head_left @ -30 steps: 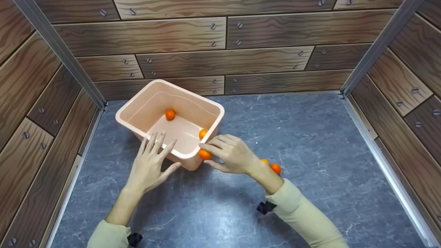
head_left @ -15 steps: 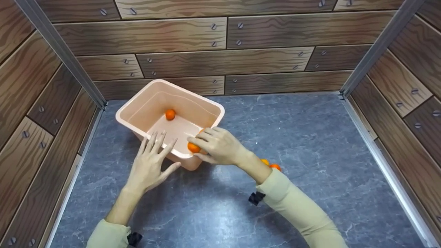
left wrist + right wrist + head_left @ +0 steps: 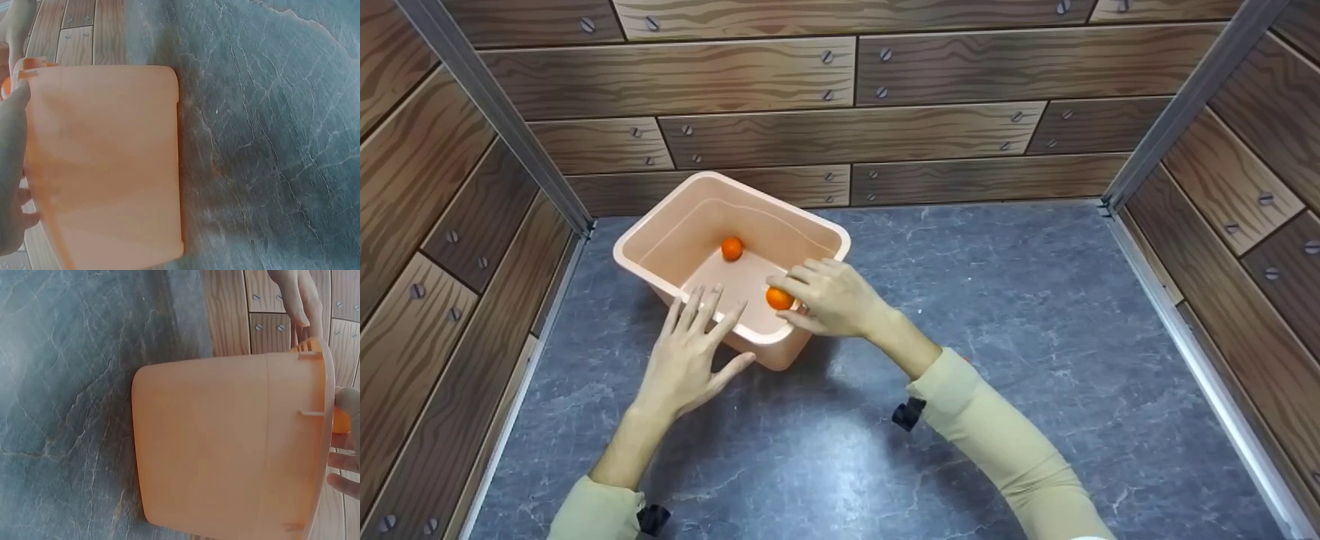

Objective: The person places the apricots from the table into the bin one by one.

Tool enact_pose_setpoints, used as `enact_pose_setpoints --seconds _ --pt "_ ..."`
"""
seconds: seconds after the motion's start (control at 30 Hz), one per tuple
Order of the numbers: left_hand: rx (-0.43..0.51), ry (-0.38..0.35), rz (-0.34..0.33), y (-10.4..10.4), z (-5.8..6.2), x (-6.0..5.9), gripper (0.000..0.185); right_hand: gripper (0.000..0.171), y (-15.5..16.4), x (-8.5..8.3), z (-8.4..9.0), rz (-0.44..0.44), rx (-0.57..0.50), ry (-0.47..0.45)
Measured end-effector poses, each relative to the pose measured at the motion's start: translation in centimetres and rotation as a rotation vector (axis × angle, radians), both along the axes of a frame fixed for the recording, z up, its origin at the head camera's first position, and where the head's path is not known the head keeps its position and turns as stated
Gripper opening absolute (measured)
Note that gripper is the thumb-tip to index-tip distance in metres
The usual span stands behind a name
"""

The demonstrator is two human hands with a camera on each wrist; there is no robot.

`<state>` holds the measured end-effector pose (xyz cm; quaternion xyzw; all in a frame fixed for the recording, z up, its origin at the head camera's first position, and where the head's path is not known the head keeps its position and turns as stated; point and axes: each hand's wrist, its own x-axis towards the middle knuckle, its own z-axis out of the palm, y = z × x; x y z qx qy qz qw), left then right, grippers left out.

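At the left of the head view, the left hand [image 3: 688,356] is being laid flat against the near wall of the peach plastic tub [image 3: 660,232], with its fingers straight and spread, the fingertips reaching up to the rim and the thumb angled out along the tub's lower edge; nothing is being gripped by it. In the left wrist view the same tub [image 3: 107,163] is being seen from outside, its smooth wall filling the left half, with the left hand [image 3: 12,169] lying against it at the frame's edge. The tub is being rested on the grey marbled tabletop [image 3: 997,300], close to the back-left corner of the wood-patterned enclosure. Inside the tub, one small orange fruit [image 3: 732,248] is lying on the floor near the far wall. Further right, a second orange fruit [image 3: 779,298] is being pinched between the curled fingers and thumb of the right hand [image 3: 829,298], above the tub's interior just inside its near-right rim. In the right wrist view, the tub [image 3: 225,444] is being shown from outside.
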<state>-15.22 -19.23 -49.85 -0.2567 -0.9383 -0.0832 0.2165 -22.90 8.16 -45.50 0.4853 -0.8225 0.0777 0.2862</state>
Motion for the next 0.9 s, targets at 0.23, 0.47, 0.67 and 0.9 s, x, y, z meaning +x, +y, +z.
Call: enact_pose_setpoints --seconds 0.23,0.47,0.67,0.9 --pt "-0.002 -0.002 0.002 0.0 0.0 0.0 0.075 0.045 0.1 -0.8 0.0 -0.036 0.013 -0.069" --pt "-0.008 -0.015 0.010 0.1 0.0 0.0 0.075 0.047 -0.1 -1.1 0.0 -0.070 0.037 -0.121" --pt "-0.005 -0.012 0.015 0.1 0.0 0.0 0.075 0.048 -0.3 -1.6 0.1 -0.097 0.045 -0.189" --pt "-0.003 0.001 0.004 0.1 0.0 0.0 0.075 0.050 0.1 -1.6 0.2 -0.099 0.039 -0.204"
